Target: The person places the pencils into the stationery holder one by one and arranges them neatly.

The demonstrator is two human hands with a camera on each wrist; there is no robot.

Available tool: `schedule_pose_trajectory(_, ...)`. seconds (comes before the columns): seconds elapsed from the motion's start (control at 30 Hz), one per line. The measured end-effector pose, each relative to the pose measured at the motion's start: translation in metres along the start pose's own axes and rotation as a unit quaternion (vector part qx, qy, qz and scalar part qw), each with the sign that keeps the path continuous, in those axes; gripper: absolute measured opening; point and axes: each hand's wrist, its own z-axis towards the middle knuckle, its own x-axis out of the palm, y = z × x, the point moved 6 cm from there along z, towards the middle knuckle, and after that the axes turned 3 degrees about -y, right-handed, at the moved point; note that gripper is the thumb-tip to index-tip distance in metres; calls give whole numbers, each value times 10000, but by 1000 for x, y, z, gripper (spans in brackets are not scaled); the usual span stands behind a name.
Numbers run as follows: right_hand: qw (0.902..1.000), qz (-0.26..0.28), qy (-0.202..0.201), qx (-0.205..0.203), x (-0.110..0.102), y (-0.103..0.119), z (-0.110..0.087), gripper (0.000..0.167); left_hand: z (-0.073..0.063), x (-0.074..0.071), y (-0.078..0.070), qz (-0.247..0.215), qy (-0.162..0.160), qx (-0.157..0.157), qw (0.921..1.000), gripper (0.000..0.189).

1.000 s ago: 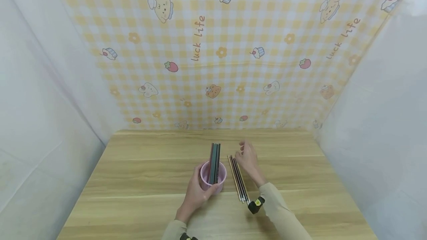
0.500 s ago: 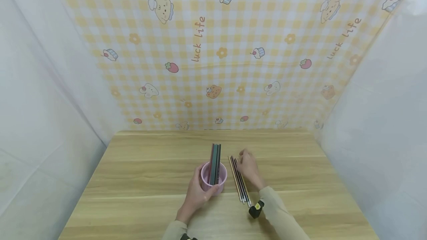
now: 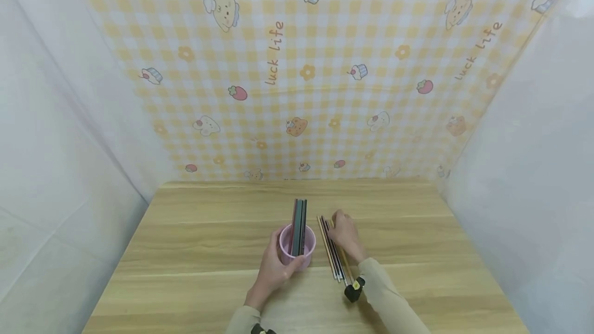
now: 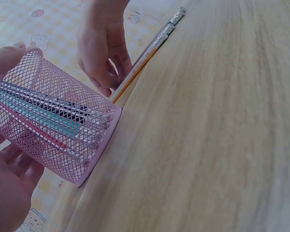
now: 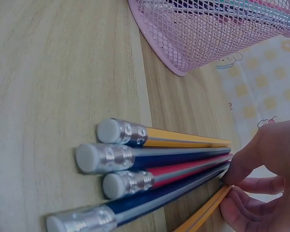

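Observation:
My left hand (image 3: 273, 269) grips a pink mesh pencil cup (image 4: 58, 111), thumb at the near side of its rim. Several pencils (image 3: 298, 226) stand in the cup, green, red and dark ones among them. To the right of the cup, my right hand (image 3: 347, 236) pinches a yellow pencil (image 5: 205, 211) near its far end, between thumb and fingers. That pencil lies at a slight angle beside a row of other pencils: a yellow one (image 5: 188, 138), a red one (image 5: 183, 173) and two dark blue ones (image 5: 152, 197), white erasers toward me.
The wooden table (image 3: 209, 236) runs back to a yellow checked cloth (image 3: 306, 97) with cartoon prints. White walls (image 3: 60, 143) stand on both sides. A black wrist camera (image 3: 354, 291) sits over the near ends of the pencils in the head view.
My right hand has come down and slightly nearer onto the pencils' far ends. The rightmost yellow pencil now lies apart from the row, in its fingers. My left hand keeps holding the cup.

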Motion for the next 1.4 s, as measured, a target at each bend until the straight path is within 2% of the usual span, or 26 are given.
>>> schedule_pose_trajectory(0.2,9998,19,-180,-105,-1,-1,0,33,1,0,-1,1,-8,47,10000,87)
schedule_pose_trajectory(0.5,9978,563,-346,-47,-5,1,-1,32,0,0,-1,-25,4,84,10000,86)
schedule_pose_trajectory(0.73,9947,663,-705,-348,-14,12,-3,31,1,0,-1,-38,-8,149,9999,85)
schedule_pose_trajectory(0.93,9929,791,-776,-443,-20,20,-4,34,1,0,-2,-34,-59,166,9998,85)
schedule_pose_trajectory(1.2,9822,897,-1436,-812,-34,35,-6,32,1,0,2,-135,-57,110,9998,86)
schedule_pose_trajectory(1.33,9785,1176,-1520,-751,-42,42,-8,34,1,1,-3,-39,-87,74,9999,89)
schedule_pose_trajectory(1.4,9774,1285,-1520,-710,-47,46,-8,35,1,0,-11,-13,-63,73,10000,88)
